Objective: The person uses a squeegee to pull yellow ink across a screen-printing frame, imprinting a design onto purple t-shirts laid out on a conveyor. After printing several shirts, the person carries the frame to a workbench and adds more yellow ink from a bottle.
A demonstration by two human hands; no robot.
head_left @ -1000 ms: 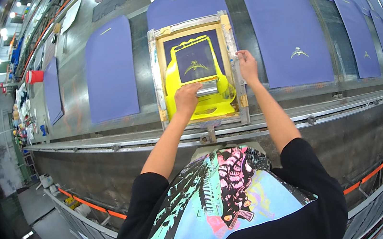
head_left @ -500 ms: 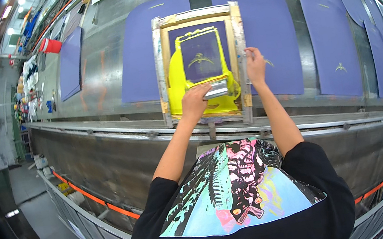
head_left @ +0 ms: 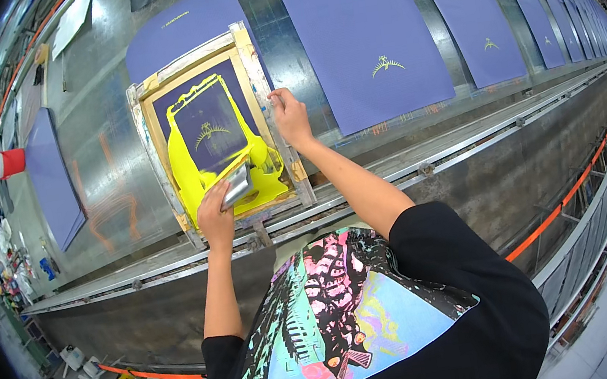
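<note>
A wooden-edged printing screen (head_left: 266, 91) lies tilted over a purple mat (head_left: 182, 25). Bright yellow ink (head_left: 188, 185) rings its mesh window and pools along the near end, and a small arched design shows in the mesh. My left hand (head_left: 213, 217) is closed on a metal-bodied squeegee (head_left: 239, 187), its blade side at the ink near the screen's lower part. At the right rail, my right hand (head_left: 291, 118) has its fingers pinched on the screen's edge; their exact grip is partly hidden.
To the right, another purple mat (head_left: 364, 36) bears a yellow arched print, and more printed mats (head_left: 467, 22) run down the long metal bench. A purple stack (head_left: 53, 176) and a red container (head_left: 9, 163) are at left. A metal rail (head_left: 424, 170) lines the near edge.
The screen has shifted left along the bench, uncovering the right mat's print, and both hands went with it. The squeegee is now more tilted. My view has turned.
</note>
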